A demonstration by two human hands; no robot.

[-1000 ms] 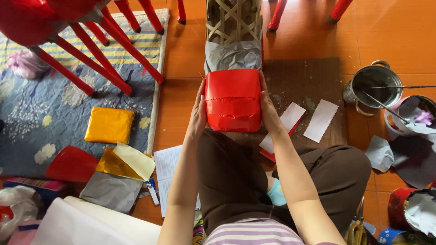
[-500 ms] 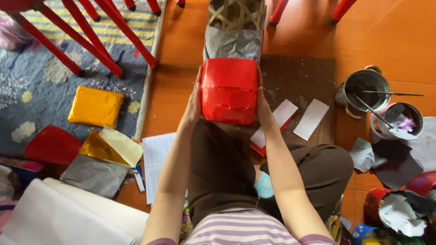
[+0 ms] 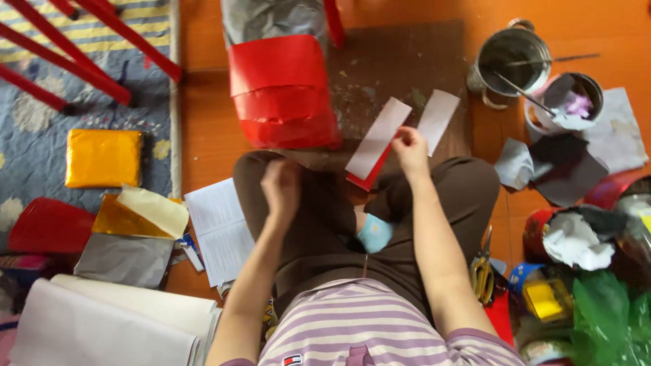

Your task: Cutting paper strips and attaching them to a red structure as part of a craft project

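Red paper wrapping [image 3: 281,91] sits on the floor ahead of the person's knees, banded around a tall form whose upper part is covered in silver-grey paper [image 3: 271,19]. Neither hand is on it. The right hand [image 3: 410,146] hovers over a white paper strip [image 3: 377,137] that lies across a red strip [image 3: 366,176], fingertips pressed together as if pinching; what they pinch cannot be told. A second white strip [image 3: 438,112] lies just beside, on the brown mat [image 3: 400,61]. The left hand [image 3: 280,186] rests curled on the left knee, holding nothing visible. Left, on the rug, a square yellow packet [image 3: 103,158]; below it gold [image 3: 121,220], red [image 3: 49,227] and grey sheets [image 3: 122,259]. Right, a metal pot [image 3: 512,57].
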